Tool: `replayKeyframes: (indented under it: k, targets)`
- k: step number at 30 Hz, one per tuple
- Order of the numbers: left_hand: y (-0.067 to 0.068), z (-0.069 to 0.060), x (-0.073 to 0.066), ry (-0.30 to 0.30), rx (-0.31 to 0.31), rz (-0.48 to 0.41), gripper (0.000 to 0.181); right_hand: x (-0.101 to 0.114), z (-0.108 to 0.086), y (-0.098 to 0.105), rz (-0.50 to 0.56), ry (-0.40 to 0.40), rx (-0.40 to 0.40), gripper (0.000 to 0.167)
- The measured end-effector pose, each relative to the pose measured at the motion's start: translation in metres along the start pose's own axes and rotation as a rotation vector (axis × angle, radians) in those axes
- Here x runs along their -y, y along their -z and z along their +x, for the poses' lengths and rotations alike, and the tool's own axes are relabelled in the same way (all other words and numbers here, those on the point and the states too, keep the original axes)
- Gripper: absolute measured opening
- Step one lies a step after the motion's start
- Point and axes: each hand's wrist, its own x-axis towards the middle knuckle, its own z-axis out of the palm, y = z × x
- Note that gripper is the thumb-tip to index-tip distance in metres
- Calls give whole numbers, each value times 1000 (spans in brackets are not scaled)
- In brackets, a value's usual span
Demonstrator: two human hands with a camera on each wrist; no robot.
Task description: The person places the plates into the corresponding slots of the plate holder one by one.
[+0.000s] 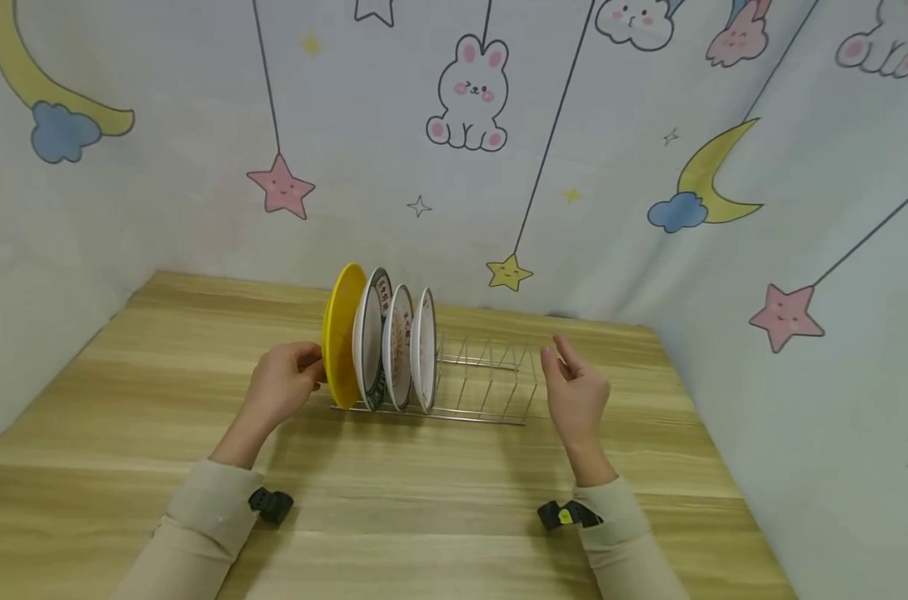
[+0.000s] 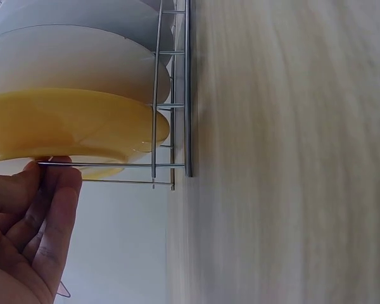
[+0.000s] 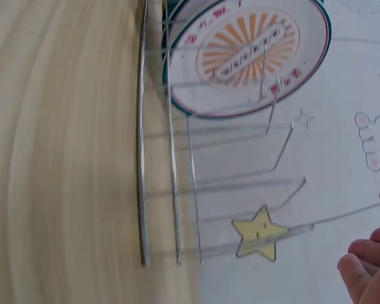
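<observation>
A wire dish rack [image 1: 491, 417] stands on the wooden table, with plates upright in its left half. Leftmost is a yellow plate [image 1: 341, 342]; beside it are a white plate with a dark patterned rim [image 1: 373, 342] and two smaller white plates, one with an orange sunburst [image 3: 247, 54]. My left hand [image 1: 283, 383] is at the rack's left end, thumb and fingers pinching the end wire [image 2: 114, 165] close against the yellow plate. My right hand [image 1: 577, 398] hovers beside the right end, fingers loosely bent and apart from the wires, holding nothing.
The rack's right half shows bare wire dividers [image 1: 487, 392]. Behind the wooden table [image 1: 394, 508] hangs a pale wall covering [image 1: 379, 108] printed with stars, moons and rabbits, and it continues along both sides. Dark straps [image 1: 271, 504] circle both wrists over the beige sleeves.
</observation>
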Motion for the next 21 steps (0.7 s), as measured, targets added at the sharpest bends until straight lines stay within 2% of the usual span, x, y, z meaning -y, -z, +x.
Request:
replayKeyframes:
  k: [2,8,13,21]
  targets:
    - [-1,-1,1,4,-2,0,15,-8,-1,6,-2,-42,22,31]
    - [-2,-2,3,-1,-13,4,16,-48,-8,10,3,-176,89,38]
    - [-4,-4,4,-1,-8,3,15,-57,-15,9,-74,-172,141,42]
    - [-7,-6,1,2,-7,-9,15,-59,-19,7,-113,-133,150,34]
